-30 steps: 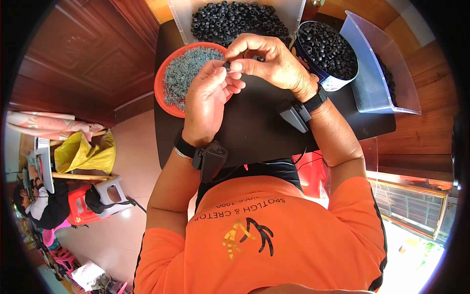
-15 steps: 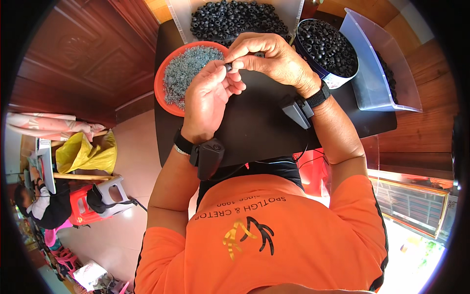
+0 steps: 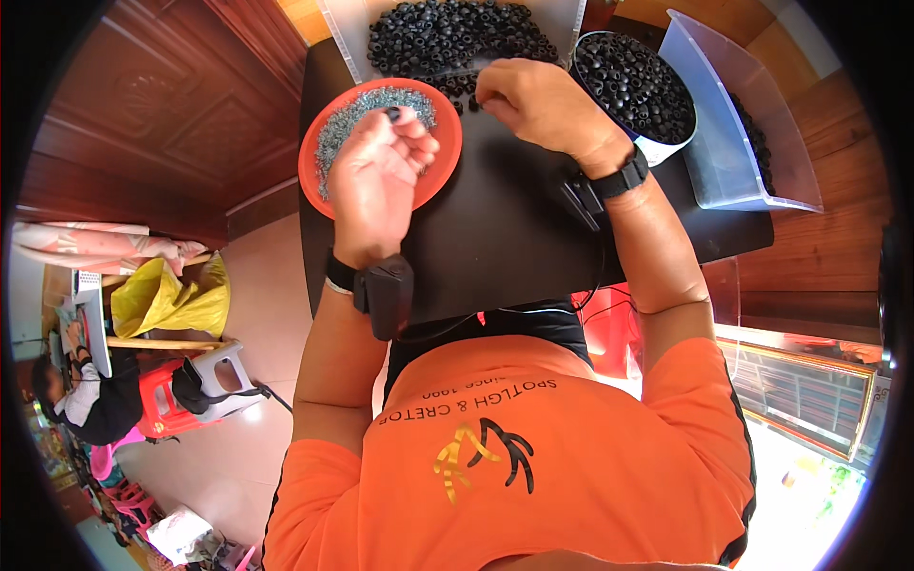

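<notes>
- Dish [image 3: 314, 162]: this shallow orange dish of small grey metal parts sits at the left edge of the black table [image 3: 505, 247]. A knock from the forearm could tip it off that edge and scatter the parts on the floor.
- Left hand [image 3: 376, 176]: it hovers over the dish, fingers curled narrow, pinching 1 small black ring [image 3: 391, 113] at the fingertips. The grip is fine, so a slip would likely drop the ring among the grey parts and mix the 2 kinds.
- Tray [image 3: 354, 38]: the clear tray at the far edge holds a heap of black rings, some lying near its open front. A careless pull could roll several onto the table.
- Right hand [image 3: 538, 105]: it rests knuckles up at the tray's front, fingers bent into the rings; whether it holds any I cannot tell.
- Tub [image 3: 666, 147]: this round tub of rings stands just beside the right wrist. A sideways wrist move could upset it.
</notes>
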### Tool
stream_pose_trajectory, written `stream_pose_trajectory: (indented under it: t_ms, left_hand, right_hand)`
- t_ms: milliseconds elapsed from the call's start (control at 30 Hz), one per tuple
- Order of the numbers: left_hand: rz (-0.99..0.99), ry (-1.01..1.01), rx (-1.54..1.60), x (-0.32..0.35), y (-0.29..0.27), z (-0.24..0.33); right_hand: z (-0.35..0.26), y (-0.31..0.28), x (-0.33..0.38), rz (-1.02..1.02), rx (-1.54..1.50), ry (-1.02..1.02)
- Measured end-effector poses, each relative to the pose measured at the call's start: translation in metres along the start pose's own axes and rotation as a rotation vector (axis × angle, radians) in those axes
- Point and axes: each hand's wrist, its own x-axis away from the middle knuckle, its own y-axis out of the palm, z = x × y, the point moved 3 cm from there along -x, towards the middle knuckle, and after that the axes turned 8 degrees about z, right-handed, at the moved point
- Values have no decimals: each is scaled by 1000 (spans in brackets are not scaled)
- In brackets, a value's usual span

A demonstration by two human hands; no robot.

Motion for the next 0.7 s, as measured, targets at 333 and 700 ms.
stream_pose_trajectory:
  t_ms: [333,700]
  left_hand:
    - [123,135,95,-9,-18,23]
    - [224,130,116,-10,-19,22]
  right_hand:
    - [-4,13,-5,106,-3,-38]
    - [-45,25,-7,-214,-286,-170]
